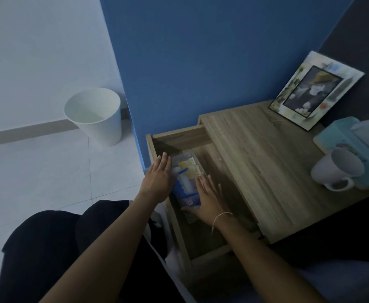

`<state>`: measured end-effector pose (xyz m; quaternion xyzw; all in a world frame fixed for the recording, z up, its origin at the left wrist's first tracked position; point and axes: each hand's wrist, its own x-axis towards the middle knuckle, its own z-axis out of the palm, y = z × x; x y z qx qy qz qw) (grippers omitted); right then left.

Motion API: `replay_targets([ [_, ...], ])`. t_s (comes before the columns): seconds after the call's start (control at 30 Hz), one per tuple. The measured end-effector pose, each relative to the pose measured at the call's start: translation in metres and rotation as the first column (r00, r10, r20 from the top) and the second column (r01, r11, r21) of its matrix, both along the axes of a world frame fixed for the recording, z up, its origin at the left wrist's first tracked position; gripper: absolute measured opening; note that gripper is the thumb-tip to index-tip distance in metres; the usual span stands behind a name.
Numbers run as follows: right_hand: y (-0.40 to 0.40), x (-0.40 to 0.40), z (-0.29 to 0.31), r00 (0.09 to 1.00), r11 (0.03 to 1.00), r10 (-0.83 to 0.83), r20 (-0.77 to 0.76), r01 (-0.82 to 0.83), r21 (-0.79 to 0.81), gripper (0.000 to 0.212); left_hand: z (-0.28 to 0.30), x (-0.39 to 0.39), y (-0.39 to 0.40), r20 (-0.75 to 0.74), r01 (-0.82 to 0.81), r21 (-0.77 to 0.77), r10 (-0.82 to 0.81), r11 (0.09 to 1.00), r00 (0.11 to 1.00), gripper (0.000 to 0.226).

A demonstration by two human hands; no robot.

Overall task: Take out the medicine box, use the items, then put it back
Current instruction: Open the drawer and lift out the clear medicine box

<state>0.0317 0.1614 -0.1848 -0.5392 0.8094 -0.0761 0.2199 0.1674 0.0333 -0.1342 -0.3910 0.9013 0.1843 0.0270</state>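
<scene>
head view: medicine box (pixel 187 182) lengthwise in open drawer (pixel 177 136), both hands' spread fingers (pixel 164 159) flanking its long sides

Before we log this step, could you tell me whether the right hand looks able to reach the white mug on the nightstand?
Probably yes: the right hand is down in the open drawer beside the medicine box, and the nightstand top between it and the mug looks bare.

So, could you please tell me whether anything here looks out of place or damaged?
Nothing stands out. The clear medicine box lies flat in the open drawer, with the left hand and right hand at its sides. The mug and photo frame stand upright on the nightstand; no spill shows.
</scene>
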Motion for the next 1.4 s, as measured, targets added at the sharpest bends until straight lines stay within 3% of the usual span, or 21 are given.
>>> replay_targets([
  [0.33, 0.003, 0.004, -0.007, 0.998, 0.999, -0.018, -0.062, 0.015, -0.049, 0.109, -0.005, -0.024, -0.014, 0.024, 0.069, -0.001, -0.069, 0.998, 0.997, 0.061],
  [0.47, 0.010, 0.014, -0.011, 0.992, 0.990, -0.125, -0.034, 0.122, -0.070, 0.110, -0.011, -0.043, -0.021, 0.034, 0.091, 0.049, -0.093, 0.995, 0.995, 0.063],
  [0.67, 0.031, 0.028, -0.020, 0.929, 0.927, -0.371, 0.005, 0.371, -0.063, 0.121, -0.024, -0.065, -0.037, 0.017, 0.020, 0.140, -0.022, 0.990, 1.000, 0.068],
  [0.9, 0.037, 0.032, -0.024, 0.922, 0.914, -0.377, 0.092, 0.386, -0.121, 0.128, -0.035, -0.074, -0.048, 0.037, -0.118, 0.252, 0.112, 0.961, 0.993, 0.085],
  [1.07, 0.034, 0.030, -0.018, 0.919, 0.912, -0.380, 0.108, 0.392, -0.122, 0.129, -0.029, -0.078, -0.054, 0.034, -0.124, 0.331, 0.119, 0.935, 0.992, 0.084],
  [1.23, 0.032, 0.028, 0.003, 0.924, 0.899, -0.383, 0.015, 0.377, -0.223, 0.124, -0.001, -0.076, -0.055, 0.012, -0.138, 0.226, 0.138, 0.964, 0.990, 0.090],
  [1.33, 0.024, 0.024, 0.026, 0.925, 0.884, -0.377, 0.055, 0.377, -0.275, 0.122, 0.029, -0.074, -0.062, -0.079, -0.145, 0.197, 0.163, 0.970, 0.983, 0.089],
  [1.4, 0.018, 0.018, 0.043, 0.942, 0.894, -0.336, 0.003, 0.319, -0.314, 0.121, 0.049, -0.073, -0.067, -0.137, -0.168, 0.151, 0.189, 0.974, 0.972, 0.085],
])
